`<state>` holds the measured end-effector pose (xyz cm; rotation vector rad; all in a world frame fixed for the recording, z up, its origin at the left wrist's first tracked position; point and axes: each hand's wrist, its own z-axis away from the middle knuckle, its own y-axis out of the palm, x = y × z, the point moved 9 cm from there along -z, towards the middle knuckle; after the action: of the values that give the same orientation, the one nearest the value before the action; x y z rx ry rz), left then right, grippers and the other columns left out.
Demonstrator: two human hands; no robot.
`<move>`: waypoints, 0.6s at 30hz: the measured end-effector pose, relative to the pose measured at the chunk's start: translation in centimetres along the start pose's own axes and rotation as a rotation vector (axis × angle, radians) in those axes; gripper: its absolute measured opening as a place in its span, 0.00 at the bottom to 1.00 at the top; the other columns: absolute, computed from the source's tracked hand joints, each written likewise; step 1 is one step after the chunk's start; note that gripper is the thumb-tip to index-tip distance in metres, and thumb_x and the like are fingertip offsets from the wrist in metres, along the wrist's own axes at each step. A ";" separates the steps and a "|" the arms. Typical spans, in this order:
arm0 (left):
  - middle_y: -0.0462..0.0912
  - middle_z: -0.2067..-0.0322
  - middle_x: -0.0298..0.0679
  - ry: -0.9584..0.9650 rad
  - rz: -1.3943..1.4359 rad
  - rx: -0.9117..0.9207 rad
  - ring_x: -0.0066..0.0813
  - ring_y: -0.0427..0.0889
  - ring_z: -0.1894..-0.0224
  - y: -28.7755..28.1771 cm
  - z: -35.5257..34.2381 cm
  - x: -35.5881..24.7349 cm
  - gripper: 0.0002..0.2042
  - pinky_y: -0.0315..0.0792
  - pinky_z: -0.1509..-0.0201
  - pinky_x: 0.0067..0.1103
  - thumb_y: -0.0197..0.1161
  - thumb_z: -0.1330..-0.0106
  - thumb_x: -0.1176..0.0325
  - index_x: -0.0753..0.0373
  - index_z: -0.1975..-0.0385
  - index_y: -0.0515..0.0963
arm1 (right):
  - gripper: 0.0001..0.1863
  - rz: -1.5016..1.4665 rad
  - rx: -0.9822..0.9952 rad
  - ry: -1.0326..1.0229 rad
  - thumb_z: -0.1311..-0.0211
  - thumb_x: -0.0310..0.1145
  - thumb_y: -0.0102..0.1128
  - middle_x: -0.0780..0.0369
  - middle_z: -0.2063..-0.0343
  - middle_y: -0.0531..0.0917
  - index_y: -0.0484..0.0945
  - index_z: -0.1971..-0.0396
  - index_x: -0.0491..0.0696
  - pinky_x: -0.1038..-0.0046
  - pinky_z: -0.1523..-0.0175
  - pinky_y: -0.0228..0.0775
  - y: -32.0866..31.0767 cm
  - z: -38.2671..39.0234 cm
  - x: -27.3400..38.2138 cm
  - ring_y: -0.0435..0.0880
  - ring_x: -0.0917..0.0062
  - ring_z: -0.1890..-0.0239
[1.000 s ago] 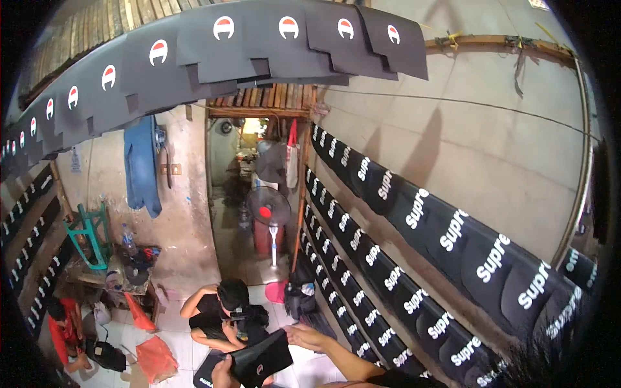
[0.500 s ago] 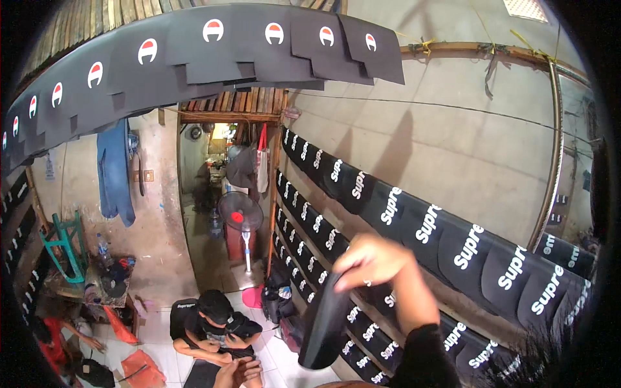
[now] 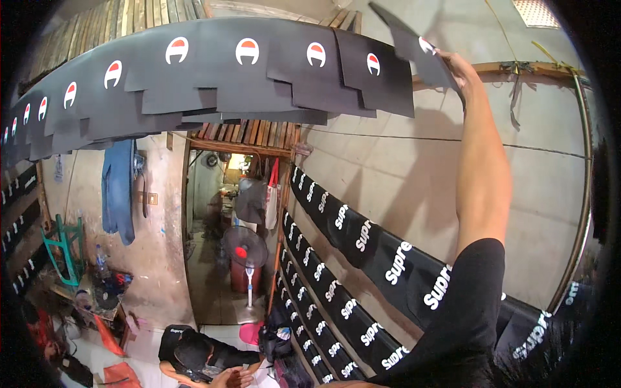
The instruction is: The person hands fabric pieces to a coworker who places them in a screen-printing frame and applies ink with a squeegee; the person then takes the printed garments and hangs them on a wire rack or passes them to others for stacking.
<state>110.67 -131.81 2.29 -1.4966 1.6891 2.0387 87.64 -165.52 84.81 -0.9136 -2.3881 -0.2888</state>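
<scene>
The bare right hand (image 3: 460,70) is reaching high at the upper right, its fingers closing on the edge of a flat, flexible black panel with a red-and-white emblem (image 3: 414,48). The panel is slanting: its long axis is running from the upper left down to the lower right, its narrow-looking upper end pointing up and left, its lower end hanging beside the wrist. It is showing partly edge-on, with the emblem side turning toward the viewer. It is hovering at the right end of an overhead row of overlapping black panels (image 3: 259,84); whether it is touching that row, I cannot tell. The bare left hand (image 3: 233,377) is lying low at the bottom edge, fingers loosely extended, holding nothing that shows.

Counting: one panel is resting in the grip, and at least ten emblems are showing along the overhead row. Four sloping rows of black panels with white lettering (image 3: 349,226) are lining the right wall, and three similar rows are showing at the far left. Two other people are sitting low: one person in black (image 3: 194,354), one in red (image 3: 40,330). One round-headed standing fan (image 3: 246,249) and one green stool (image 3: 65,252) are standing behind.
</scene>
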 end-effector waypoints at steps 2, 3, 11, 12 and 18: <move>0.74 0.57 0.38 0.027 -0.017 -0.053 0.32 0.74 0.54 -0.4 -0.5 0.0 0.21 0.68 0.48 0.28 0.48 0.35 0.58 0.67 0.48 0.66 | 0.13 0.078 -0.010 0.064 0.39 0.33 0.48 0.57 0.66 0.78 0.72 0.61 0.39 0.75 0.65 0.75 -0.4 -0.5 -1.7 0.78 0.75 0.69; 0.74 0.58 0.38 0.020 -0.030 -0.085 0.32 0.75 0.55 -1.9 -1.2 1.0 0.21 0.69 0.48 0.27 0.48 0.35 0.58 0.67 0.49 0.67 | 0.13 0.120 -0.032 0.083 0.38 0.34 0.47 0.56 0.65 0.78 0.73 0.61 0.40 0.75 0.66 0.75 -0.9 -1.0 -2.2 0.78 0.75 0.70; 0.75 0.58 0.41 -0.002 -0.097 -0.111 0.31 0.76 0.56 -1.4 -1.6 1.7 0.21 0.71 0.54 0.25 0.49 0.36 0.58 0.66 0.49 0.67 | 0.30 0.572 -0.303 -0.075 0.50 0.50 0.61 0.53 0.66 0.79 0.75 0.65 0.34 0.65 0.70 0.71 -4.8 -4.7 -2.6 0.78 0.64 0.69; 0.75 0.57 0.42 0.019 -0.051 -0.112 0.32 0.76 0.55 -2.4 -1.7 2.4 0.21 0.71 0.53 0.25 0.49 0.36 0.57 0.66 0.49 0.67 | 0.30 0.558 -0.292 -0.066 0.50 0.50 0.61 0.53 0.66 0.79 0.75 0.65 0.34 0.65 0.70 0.71 -4.6 -4.8 -3.0 0.78 0.64 0.69; 0.76 0.63 0.44 -0.154 0.039 -0.265 0.33 0.77 0.62 -2.0 -1.3 2.4 0.12 0.71 0.55 0.26 0.49 0.36 0.64 0.67 0.63 0.72 | 0.39 1.468 -0.585 -0.395 0.48 0.66 0.43 0.54 0.66 0.81 0.78 0.63 0.40 0.66 0.55 0.66 -9.7 -6.9 -0.3 0.77 0.67 0.61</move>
<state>111.43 -133.25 -0.71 -1.3385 1.4496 2.4079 84.26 -175.53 90.26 -2.8289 -1.2726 -0.1945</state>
